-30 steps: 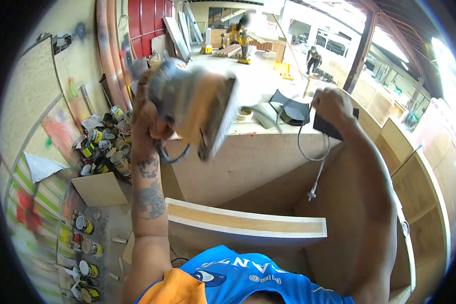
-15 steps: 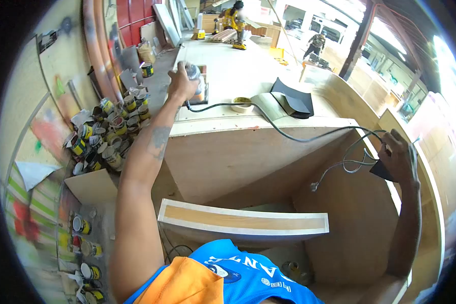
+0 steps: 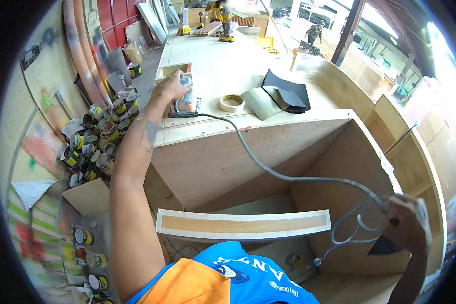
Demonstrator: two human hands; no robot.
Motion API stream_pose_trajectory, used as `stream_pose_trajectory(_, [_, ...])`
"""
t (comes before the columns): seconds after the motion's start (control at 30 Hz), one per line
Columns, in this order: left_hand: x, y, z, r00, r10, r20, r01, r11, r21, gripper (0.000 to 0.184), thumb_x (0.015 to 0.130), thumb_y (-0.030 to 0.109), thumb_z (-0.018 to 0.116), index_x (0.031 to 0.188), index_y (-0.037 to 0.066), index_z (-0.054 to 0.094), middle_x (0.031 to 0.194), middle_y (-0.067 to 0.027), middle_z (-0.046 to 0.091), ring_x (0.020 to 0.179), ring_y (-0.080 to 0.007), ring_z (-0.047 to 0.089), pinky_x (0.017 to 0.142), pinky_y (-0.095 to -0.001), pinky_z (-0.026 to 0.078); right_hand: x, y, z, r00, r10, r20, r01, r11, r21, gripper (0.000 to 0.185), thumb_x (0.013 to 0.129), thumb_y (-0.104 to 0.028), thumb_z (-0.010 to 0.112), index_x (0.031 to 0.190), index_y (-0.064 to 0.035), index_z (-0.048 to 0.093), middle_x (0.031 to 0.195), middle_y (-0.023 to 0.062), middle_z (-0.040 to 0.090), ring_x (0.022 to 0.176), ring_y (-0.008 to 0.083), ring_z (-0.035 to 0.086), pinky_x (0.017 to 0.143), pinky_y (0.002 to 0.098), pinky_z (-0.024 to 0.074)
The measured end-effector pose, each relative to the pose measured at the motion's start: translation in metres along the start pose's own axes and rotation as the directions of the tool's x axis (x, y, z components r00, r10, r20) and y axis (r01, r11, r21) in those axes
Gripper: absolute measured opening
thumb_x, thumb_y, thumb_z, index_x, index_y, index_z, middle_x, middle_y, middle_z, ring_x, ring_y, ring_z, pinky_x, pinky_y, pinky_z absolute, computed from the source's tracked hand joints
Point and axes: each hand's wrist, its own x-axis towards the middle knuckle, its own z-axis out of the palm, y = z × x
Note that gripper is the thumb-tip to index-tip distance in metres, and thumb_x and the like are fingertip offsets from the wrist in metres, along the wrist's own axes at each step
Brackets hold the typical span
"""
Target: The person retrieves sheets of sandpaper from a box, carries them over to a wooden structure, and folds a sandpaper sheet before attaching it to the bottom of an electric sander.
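My left hand is wrapped round the top of an electric sander, which stands near the front edge of the white worktop. From the sander a grey power cord runs across the open wooden box to my right hand. That hand is closed on the cord, with loops and the plug hanging below it. A dark piece of sandpaper shows under the same hand, slightly blurred. To the sander's right lie a roll of masking tape and folded sandpaper sheets.
Close to my body is a curved wooden piece edged in white. The deep open box lies beyond it. Many paint cans crowd the floor at left. Drills stand at the far end; another person is in the background.
My right hand has moved down with the cord, and the cord now sags lower across the box. My left hand and the sander have come nearer the worktop's front edge.
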Motion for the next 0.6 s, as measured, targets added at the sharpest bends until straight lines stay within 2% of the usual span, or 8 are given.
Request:
stream_pose_trajectory(0.2, [0.012, 0.023, 0.017, 0.998, -0.053, -0.038, 0.061, 0.961, 0.269, 0.084, 0.068, 0.041, 0.084, 0.136, 0.007, 0.05, 0.13, -0.0193, 0.065, 0.118, -0.0325, 0.065, 0.098, -0.0438, 0.051, -0.008, -0.043, 0.049, 0.936, -0.215, 0.277, 0.151, 0.96, 0.235, 0.02, 0.079, -0.03, 0.078, 0.084, -0.0124, 0.069, 0.076, 0.0056, 0.064, 0.064, 0.0274, 0.065, 0.057, 0.0412, 0.0529])
stream_pose_trajectory(0.27, [0.022, 0.024, 0.012, 0.983, -0.165, 0.077, 0.142, 0.96, 0.242, 0.085, 0.066, 0.035, 0.086, 0.137, 0.009, 0.05, 0.127, -0.0199, 0.066, 0.111, -0.0321, 0.067, 0.096, -0.0433, 0.052, -0.006, -0.054, 0.061, 0.845, -0.327, 0.423, 0.203, 0.928, 0.313, 0.031, 0.096, -0.046, 0.062, 0.098, -0.0161, 0.07, 0.091, 0.0078, 0.069, 0.075, 0.0278, 0.072, 0.065, 0.0428, 0.0588])
stream_pose_trajectory(0.33, [0.018, 0.005, 0.003, 0.994, -0.066, 0.089, 0.064, 0.998, 0.022, 0.086, 0.067, 0.033, 0.084, 0.141, 0.008, 0.049, 0.135, -0.0207, 0.062, 0.12, -0.0342, 0.064, 0.101, -0.0447, 0.052, -0.005, -0.06, 0.071, 0.748, -0.367, 0.553, 0.183, 0.915, 0.359, 0.033, 0.098, -0.048, 0.058, 0.103, -0.0171, 0.07, 0.095, 0.0084, 0.07, 0.078, 0.0297, 0.072, 0.067, 0.044, 0.0588])
stream_pose_trajectory(0.37, [0.028, -0.025, 0.011, 0.998, 0.058, 0.004, -0.058, 0.99, -0.132, 0.079, 0.069, 0.031, 0.084, 0.137, 0.006, 0.052, 0.126, -0.0187, 0.066, 0.109, -0.0311, 0.068, 0.093, -0.0418, 0.055, -0.006, -0.06, 0.075, 0.753, -0.366, 0.547, 0.178, 0.914, 0.366, 0.033, 0.098, -0.048, 0.058, 0.103, -0.0171, 0.07, 0.095, 0.0084, 0.07, 0.078, 0.0297, 0.072, 0.067, 0.044, 0.0588])
stream_pose_trajectory(0.43, [-0.023, -0.039, -0.001, 0.99, 0.038, -0.133, -0.124, 0.678, -0.725, 0.061, 0.079, 0.031, 0.08, 0.129, 0.006, 0.057, 0.114, -0.0139, 0.071, 0.098, -0.0242, 0.071, 0.08, -0.0361, 0.059, -0.009, -0.062, 0.085, 0.694, -0.361, 0.624, 0.151, 0.919, 0.363, 0.034, 0.099, -0.048, 0.058, 0.105, -0.017, 0.07, 0.1, 0.0094, 0.072, 0.082, 0.0307, 0.073, 0.071, 0.0448, 0.059])
stream_pose_trajectory(0.47, [-0.028, -0.055, 0.004, 0.99, 0.034, -0.136, -0.123, 0.684, -0.719, 0.061, 0.079, 0.031, 0.08, 0.129, 0.006, 0.057, 0.114, -0.0139, 0.071, 0.098, -0.0242, 0.071, 0.08, -0.0361, 0.059, -0.011, -0.059, 0.092, 0.693, -0.369, 0.619, 0.157, 0.916, 0.369, 0.034, 0.099, -0.048, 0.058, 0.105, -0.017, 0.07, 0.1, 0.0094, 0.072, 0.082, 0.0307, 0.073, 0.071, 0.0448, 0.059])
stream_pose_trajectory(0.53, [-0.028, -0.099, 0.022, 0.991, 0.132, -0.013, -0.002, -0.086, -0.996, 0.039, 0.09, 0.031, 0.073, 0.118, 0.006, 0.062, 0.102, -0.0099, 0.073, 0.085, -0.0205, 0.073, 0.064, -0.0325, 0.061, -0.012, -0.052, 0.111, 0.798, -0.415, 0.436, 0.162, 0.845, 0.509, 0.025, 0.093, -0.038, 0.07, 0.095, -0.0129, 0.073, 0.084, 0.0058, 0.072, 0.072, 0.0283, 0.072, 0.064, 0.0413, 0.0591])
stream_pose_trajectory(0.6, [-0.046, -0.105, 0.037, 0.955, 0.276, -0.11, 0.021, -0.434, -0.901, 0.031, 0.096, 0.032, 0.066, 0.113, 0.007, 0.065, 0.095, -0.0089, 0.073, 0.074, -0.0205, 0.073, 0.053, -0.0342, 0.061, -0.005, -0.054, 0.12, 0.785, -0.462, 0.413, 0.209, 0.825, 0.525, 0.026, 0.094, -0.038, 0.069, 0.096, -0.0125, 0.074, 0.086, 0.0066, 0.073, 0.074, 0.0281, 0.072, 0.066, 0.0409, 0.0597])
